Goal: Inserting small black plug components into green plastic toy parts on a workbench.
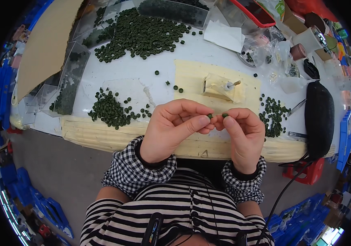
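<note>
Over the near edge of the table my left hand [179,125] pinches a small dark green round piece [210,116] between thumb and forefinger. Close beside it, my right hand [243,131] holds another small dark green round piece [225,115] the same way. The fingertips of both hands nearly meet. Just beyond them, on a yellowish sheet [187,78], stands a small tape-wrapped block [216,86] with a short pin sticking out of it. A pile of green pieces [110,108] lies left of my left hand, and a looser group [273,115] lies right of my right hand.
A large heap of green pieces [142,35] spreads at the back among clear plastic trays [75,74]. Cardboard [46,49] leans at the left. White paper [224,36], a red-edged phone [255,12], plastic bags [280,61] and a black pouch [319,119] lie toward the right.
</note>
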`<state>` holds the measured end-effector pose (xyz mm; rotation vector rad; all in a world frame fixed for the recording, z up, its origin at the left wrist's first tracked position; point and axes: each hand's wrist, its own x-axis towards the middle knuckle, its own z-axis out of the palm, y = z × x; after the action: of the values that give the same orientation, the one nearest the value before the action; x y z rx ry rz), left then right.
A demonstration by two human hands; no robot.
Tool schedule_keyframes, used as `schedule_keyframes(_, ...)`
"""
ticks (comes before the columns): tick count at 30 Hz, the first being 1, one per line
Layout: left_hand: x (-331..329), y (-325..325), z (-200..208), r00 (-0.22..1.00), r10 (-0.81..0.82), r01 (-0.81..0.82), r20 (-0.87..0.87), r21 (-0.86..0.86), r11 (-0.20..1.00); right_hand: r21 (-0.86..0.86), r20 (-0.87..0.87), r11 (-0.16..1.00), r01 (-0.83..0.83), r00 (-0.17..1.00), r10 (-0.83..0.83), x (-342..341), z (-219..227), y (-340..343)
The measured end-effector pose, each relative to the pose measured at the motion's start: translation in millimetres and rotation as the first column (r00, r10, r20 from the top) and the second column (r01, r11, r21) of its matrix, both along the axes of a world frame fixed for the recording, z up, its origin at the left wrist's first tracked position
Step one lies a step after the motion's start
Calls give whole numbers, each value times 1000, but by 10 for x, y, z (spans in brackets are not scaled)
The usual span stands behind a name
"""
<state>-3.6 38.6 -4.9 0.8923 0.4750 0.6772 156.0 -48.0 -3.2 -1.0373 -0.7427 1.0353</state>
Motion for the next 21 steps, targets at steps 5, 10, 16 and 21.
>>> schedule_keyframes(5, -2, 4, 5, 1000, -6, 6, -2, 8, 1000, 4, 18, 1000, 13, 1000, -13, -35, 21, 5)
schedule_keyframes(10, -9, 3, -4, 1000, -4, 4, -10, 15, 1000, -8, 55, 1000, 26, 998, -25, -44, 26, -4)
schedule_keyframes(16, -6, -14, -32, 997, 64, -61, -37, 82, 995, 93, 271, 992, 82, 957, -104, -59, -14, 29)
schedule_keyframes(21, -16, -18, -10, 996, 67, -61, -55, 103, 993, 152, 282, 985, 78, 952, -118, -86, -46, 17)
